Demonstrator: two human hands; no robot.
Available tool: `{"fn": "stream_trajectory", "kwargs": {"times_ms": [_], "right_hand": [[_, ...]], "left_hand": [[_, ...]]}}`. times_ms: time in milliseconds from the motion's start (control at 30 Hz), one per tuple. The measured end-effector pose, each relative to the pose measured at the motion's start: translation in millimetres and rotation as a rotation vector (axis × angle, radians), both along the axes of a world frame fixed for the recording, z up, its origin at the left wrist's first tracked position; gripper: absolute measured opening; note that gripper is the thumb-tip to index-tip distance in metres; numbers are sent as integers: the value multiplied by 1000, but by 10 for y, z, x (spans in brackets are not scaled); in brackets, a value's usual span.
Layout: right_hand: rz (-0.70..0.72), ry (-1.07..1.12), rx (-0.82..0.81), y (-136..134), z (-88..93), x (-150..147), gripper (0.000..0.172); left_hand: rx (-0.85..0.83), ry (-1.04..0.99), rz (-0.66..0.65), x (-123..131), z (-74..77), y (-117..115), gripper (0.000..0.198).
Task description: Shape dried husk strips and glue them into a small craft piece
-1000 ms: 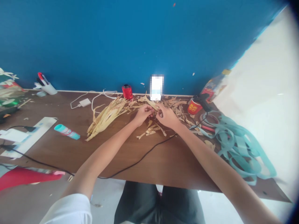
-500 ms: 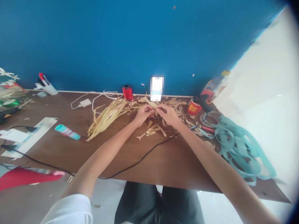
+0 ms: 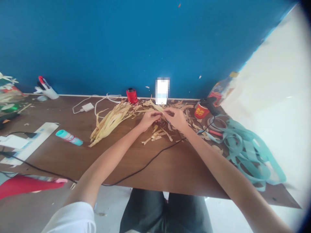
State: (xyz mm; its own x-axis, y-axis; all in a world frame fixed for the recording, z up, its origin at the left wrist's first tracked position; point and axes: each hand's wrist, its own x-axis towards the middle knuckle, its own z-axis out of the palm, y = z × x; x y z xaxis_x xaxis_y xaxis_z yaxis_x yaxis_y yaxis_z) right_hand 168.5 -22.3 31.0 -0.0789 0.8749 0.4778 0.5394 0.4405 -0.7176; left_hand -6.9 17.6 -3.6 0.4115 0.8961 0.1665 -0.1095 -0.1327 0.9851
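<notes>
Over a heap of dry husk scraps, my left hand (image 3: 149,119) and my right hand (image 3: 176,118) meet with fingertips almost touching. Both are closed in a pinch on a pale piece of dried corn husk (image 3: 157,106), which sticks up behind the fingers. Its lower part is hidden by my fingers. To the left lies a bundle of yellowish corn husks (image 3: 110,124). Brown husk scraps (image 3: 159,134) are scattered just below my hands and on both sides of them.
A lit phone (image 3: 162,92) leans on the blue wall. Near it are a red spool (image 3: 131,96) and a red paper cup (image 3: 201,111). Teal ribbon (image 3: 245,145) is heaped at right. A black cable (image 3: 145,166) crosses the table (image 3: 170,174); a power strip (image 3: 36,142) lies left.
My hands stay in nearly the same place. The fingers of my left hand have shifted slightly toward the right hand at the husk. The whole view has moved a little.
</notes>
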Motion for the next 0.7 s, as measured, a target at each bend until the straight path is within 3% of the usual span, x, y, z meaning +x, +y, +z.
{"fn": "stream_trajectory", "kwargs": {"times_ms": [367, 700], "right_hand": [[-142, 64, 40, 17, 83, 117, 23], [-117, 55, 93, -120, 158, -33, 26]], "left_hand": [[-33, 30, -10, 6, 26, -23, 35], [-57, 37, -52, 18, 47, -32, 37]]}}
